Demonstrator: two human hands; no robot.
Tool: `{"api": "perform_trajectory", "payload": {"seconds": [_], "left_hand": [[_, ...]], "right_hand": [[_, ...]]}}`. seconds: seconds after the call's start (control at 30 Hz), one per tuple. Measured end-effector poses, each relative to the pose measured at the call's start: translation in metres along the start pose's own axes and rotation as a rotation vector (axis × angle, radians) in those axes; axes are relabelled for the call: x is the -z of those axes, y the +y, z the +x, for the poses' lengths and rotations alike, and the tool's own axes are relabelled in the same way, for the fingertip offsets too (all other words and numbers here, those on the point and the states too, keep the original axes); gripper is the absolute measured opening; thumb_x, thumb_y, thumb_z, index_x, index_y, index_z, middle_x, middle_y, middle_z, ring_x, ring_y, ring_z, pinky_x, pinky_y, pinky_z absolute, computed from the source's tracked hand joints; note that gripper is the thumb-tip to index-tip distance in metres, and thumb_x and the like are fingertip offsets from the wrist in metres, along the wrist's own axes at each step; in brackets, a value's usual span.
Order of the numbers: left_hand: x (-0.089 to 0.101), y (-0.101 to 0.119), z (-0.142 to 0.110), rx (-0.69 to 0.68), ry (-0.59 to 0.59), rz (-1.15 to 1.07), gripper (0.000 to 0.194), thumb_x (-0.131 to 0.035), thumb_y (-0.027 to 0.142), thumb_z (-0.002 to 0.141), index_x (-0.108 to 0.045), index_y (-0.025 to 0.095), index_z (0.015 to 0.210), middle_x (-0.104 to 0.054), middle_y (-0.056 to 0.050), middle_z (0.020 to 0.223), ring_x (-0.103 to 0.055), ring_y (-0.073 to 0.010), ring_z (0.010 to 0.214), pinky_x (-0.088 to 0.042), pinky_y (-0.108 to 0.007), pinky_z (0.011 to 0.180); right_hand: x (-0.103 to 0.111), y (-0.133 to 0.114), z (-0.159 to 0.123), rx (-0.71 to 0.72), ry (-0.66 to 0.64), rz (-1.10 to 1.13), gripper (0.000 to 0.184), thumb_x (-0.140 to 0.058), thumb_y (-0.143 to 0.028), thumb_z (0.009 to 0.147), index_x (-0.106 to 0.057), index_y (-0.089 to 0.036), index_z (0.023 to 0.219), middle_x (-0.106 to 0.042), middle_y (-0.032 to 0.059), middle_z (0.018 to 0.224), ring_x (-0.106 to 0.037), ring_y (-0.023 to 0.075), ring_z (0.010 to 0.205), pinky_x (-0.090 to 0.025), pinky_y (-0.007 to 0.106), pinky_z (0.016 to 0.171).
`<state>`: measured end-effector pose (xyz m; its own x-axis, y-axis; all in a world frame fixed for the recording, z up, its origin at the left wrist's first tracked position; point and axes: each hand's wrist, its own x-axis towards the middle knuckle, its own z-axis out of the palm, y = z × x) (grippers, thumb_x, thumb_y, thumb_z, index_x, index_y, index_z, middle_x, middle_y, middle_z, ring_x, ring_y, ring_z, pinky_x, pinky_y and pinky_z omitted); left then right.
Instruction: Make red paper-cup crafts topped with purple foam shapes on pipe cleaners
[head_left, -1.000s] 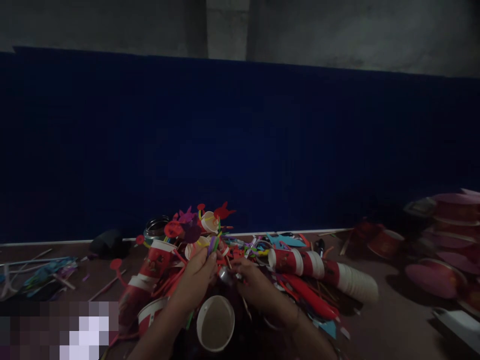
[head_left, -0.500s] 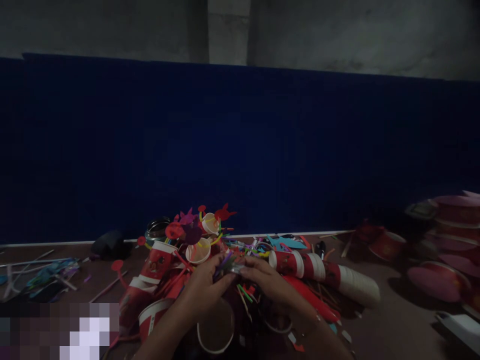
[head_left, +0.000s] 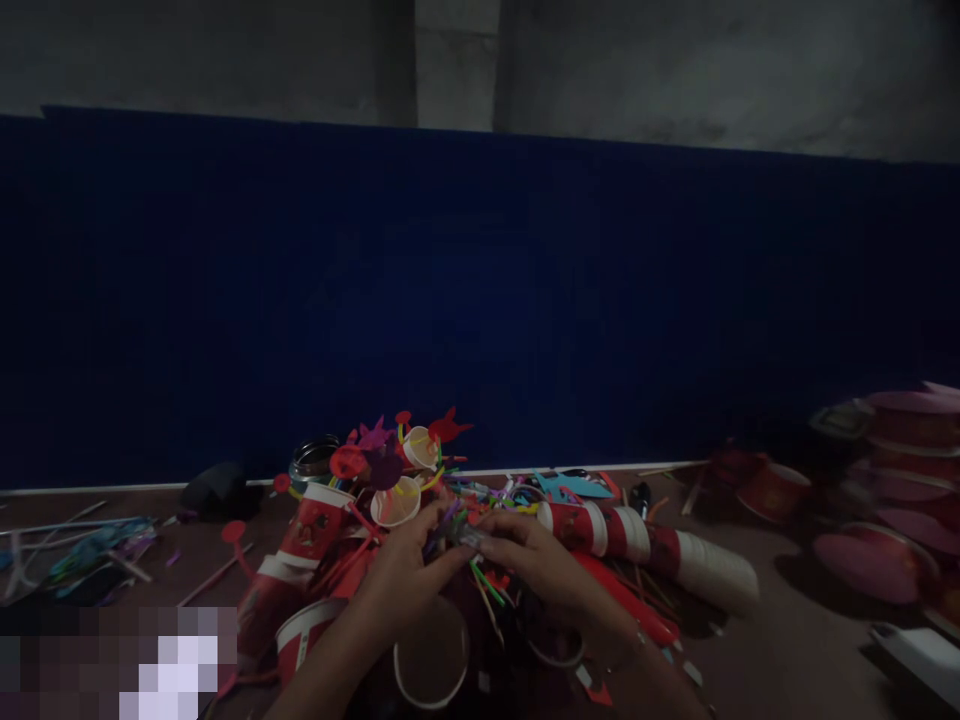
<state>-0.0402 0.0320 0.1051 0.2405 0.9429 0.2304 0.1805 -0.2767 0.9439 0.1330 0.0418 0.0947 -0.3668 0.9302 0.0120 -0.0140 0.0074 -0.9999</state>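
Note:
My left hand (head_left: 409,570) and my right hand (head_left: 521,550) meet over the middle of the pile, fingers bent around a small, shiny clear piece (head_left: 471,536) with purple and green strips sticking out at the left. Its exact kind is too dim to make out. Both hands are closed on it, thumbs toward each other. Below my left wrist an open paper cup (head_left: 431,655) shows its pale rim. Left of the hands lie red-and-white paper cups (head_left: 319,525) with fish-like cut-outs and pipe-cleaner stalks. Right of them a long stack of paper cups (head_left: 645,540) lies on its side.
A dark blue panel (head_left: 480,300) stands behind the table. Tangled strips (head_left: 94,550) and a dark lump (head_left: 215,490) lie at left. At right are pink and red rounds (head_left: 874,562), red cups (head_left: 776,490) and a white flat item (head_left: 919,655). Scissors-like blue shapes (head_left: 574,487) lie at back.
My fingers have shifted slightly around the small shiny piece, and my right forearm has moved a little. The cups and other things lie as before.

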Motion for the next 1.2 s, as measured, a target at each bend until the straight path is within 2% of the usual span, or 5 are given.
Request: {"api": "perform_trajectory", "payload": {"seconds": [0.33,0.4,0.7,1.03,1.2], "left_hand": [[-0.0024,0.0002,0.0005,0.145,-0.059,-0.328,0.039,-0.068,0.025,0.071,-0.062,0.017,0.109,-0.069,-0.006,0.093,-0.061,-0.0219,0.091,-0.044,-0.031,0.082],[-0.0017,0.0003,0.0005,0.190,-0.082,-0.388,0.040,-0.068,0.028,0.071,-0.061,0.016,0.109,-0.069,-0.006,0.092,-0.061,-0.0214,0.090,-0.045,-0.031,0.081],[-0.0024,0.0034,-0.0010,0.056,-0.088,-0.125,0.027,-0.066,0.021,0.071,-0.068,0.018,0.098,-0.071,-0.005,0.088,-0.062,-0.0228,0.085,-0.046,-0.030,0.077],[-0.0012,0.0007,0.0002,0.044,-0.114,-0.070,0.038,-0.063,0.028,0.074,-0.061,0.016,0.109,-0.069,-0.006,0.102,-0.060,-0.0237,0.096,-0.044,-0.032,0.086],[0.0012,0.0011,0.0007,0.055,-0.105,-0.042,0.036,-0.062,0.029,0.075,-0.061,0.017,0.108,-0.068,-0.006,0.101,-0.060,-0.0234,0.094,-0.045,-0.032,0.085]], "right_hand": [[0.0042,0.0021,-0.0027,-0.035,-0.048,0.219,0.017,-0.070,-0.031,0.059,-0.070,-0.016,0.068,-0.060,0.0038,0.096,-0.051,0.0101,0.060,-0.041,0.022,0.051],[0.0050,0.0019,-0.0033,-0.058,-0.088,0.236,0.018,-0.070,-0.032,0.060,-0.071,-0.015,0.067,-0.062,0.0044,0.092,-0.050,0.0086,0.054,-0.038,0.022,0.047],[-0.0005,0.0067,-0.0028,-0.043,0.015,0.159,0.015,-0.066,-0.025,0.066,-0.065,-0.014,0.056,-0.062,-0.0004,0.070,-0.044,0.0057,0.049,-0.033,0.018,0.044],[0.0012,0.0050,-0.0026,-0.084,0.012,0.288,0.011,-0.061,-0.017,0.056,-0.070,-0.015,0.062,-0.067,0.0034,0.093,-0.047,0.0042,0.043,-0.032,0.017,0.037],[0.0002,0.0054,-0.0019,-0.073,-0.013,0.324,0.010,-0.062,-0.018,0.056,-0.069,-0.014,0.061,-0.065,0.0030,0.090,-0.047,0.0048,0.046,-0.033,0.018,0.039]]}}
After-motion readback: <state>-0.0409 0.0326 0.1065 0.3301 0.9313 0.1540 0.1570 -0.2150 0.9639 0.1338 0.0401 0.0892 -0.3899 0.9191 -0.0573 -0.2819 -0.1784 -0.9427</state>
